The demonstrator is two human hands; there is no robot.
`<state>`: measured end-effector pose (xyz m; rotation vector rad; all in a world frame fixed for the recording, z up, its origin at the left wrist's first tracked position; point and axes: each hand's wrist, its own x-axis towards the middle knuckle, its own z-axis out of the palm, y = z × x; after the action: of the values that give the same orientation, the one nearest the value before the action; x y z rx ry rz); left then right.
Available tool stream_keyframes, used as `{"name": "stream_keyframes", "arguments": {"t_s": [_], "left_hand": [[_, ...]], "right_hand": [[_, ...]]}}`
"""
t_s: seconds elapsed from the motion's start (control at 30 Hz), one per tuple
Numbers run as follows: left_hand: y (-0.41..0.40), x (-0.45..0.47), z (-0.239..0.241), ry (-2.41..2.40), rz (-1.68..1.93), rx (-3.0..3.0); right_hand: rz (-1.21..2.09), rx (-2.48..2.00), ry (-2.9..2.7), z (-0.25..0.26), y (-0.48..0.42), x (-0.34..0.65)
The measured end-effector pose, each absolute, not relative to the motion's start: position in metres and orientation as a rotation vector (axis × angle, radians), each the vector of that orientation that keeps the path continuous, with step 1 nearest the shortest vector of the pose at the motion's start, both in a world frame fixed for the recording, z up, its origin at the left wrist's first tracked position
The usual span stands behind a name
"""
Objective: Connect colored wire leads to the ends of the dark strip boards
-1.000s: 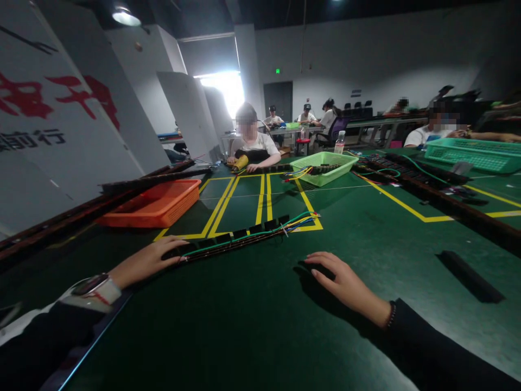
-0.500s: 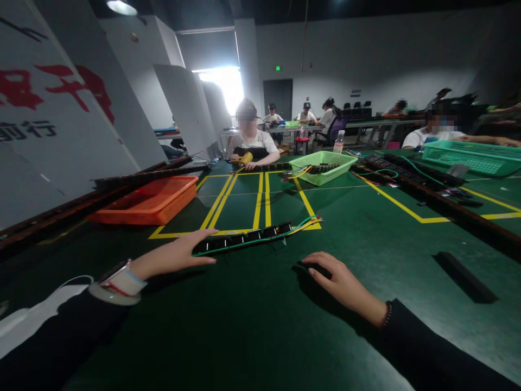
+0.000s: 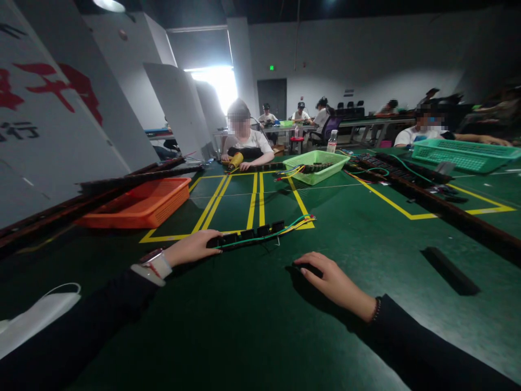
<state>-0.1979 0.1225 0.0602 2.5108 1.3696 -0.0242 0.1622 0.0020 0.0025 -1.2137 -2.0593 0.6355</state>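
Observation:
A narrow black strip of block-like modules [image 3: 248, 235] lies on the green table, with a green wire along its near side. Green and yellow wires [image 3: 303, 220] fan out from its right end. At the strip's left end, my left hand [image 3: 199, 247] has its fingers and thumb closed around it. My right hand [image 3: 323, 274] rests low over the table to the right, apart from the strip. Its fingers are loosely bent with the thumb spread off them, and a dark gap or shadow lies between; nothing held can be made out.
An orange basket [image 3: 138, 209] stands left, beside long dark rails [image 3: 49, 214]. A light green basket [image 3: 321, 168] holds wired parts. Right are a teal basket [image 3: 464, 155], another rail [image 3: 448, 203] and a black bar [image 3: 450, 271]. Opposite, a co-worker [image 3: 244, 144] holds a yellow tool [image 3: 235, 161].
My left hand has slid right along the strip's end and closed on it from a spread grasp. My right hand stays in about the same place. The whole view has shifted slightly.

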Motion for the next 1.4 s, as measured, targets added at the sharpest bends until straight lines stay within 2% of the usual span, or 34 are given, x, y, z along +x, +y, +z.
{"name": "stream_keyframes", "arguments": {"t_s": [0.23, 0.5, 0.67, 0.8, 1.0, 1.13, 1.4], "left_hand": [[0.130, -0.204, 0.082, 1.271, -0.224, 2.411], [0.132, -0.205, 0.094, 1.041, -0.355, 2.232], [0.141, -0.218, 0.094, 1.089, -0.338, 2.235], [0.142, -0.229, 0.104, 1.239, -0.127, 2.253], [0.108, -0.202, 0.120, 1.466, 0.621, 2.113], [0.054, -0.150, 0.110, 1.109, 0.420, 2.005], [-0.021, -0.044, 0.048, 0.593, 0.106, 1.559]], "right_hand": [[0.601, -1.217, -2.061, 0.001, 0.004, 0.166], [0.102, -1.389, -2.028, -0.009, 0.014, 0.176], [0.134, -1.442, -2.101, -0.015, 0.021, 0.180], [0.133, -1.488, -2.107, -0.017, 0.024, 0.181], [0.140, -1.509, -2.140, -0.014, 0.027, 0.179], [0.149, -1.493, -2.177, -0.013, 0.029, 0.178], [0.107, -1.472, -2.229, -0.010, 0.031, 0.164]]}}
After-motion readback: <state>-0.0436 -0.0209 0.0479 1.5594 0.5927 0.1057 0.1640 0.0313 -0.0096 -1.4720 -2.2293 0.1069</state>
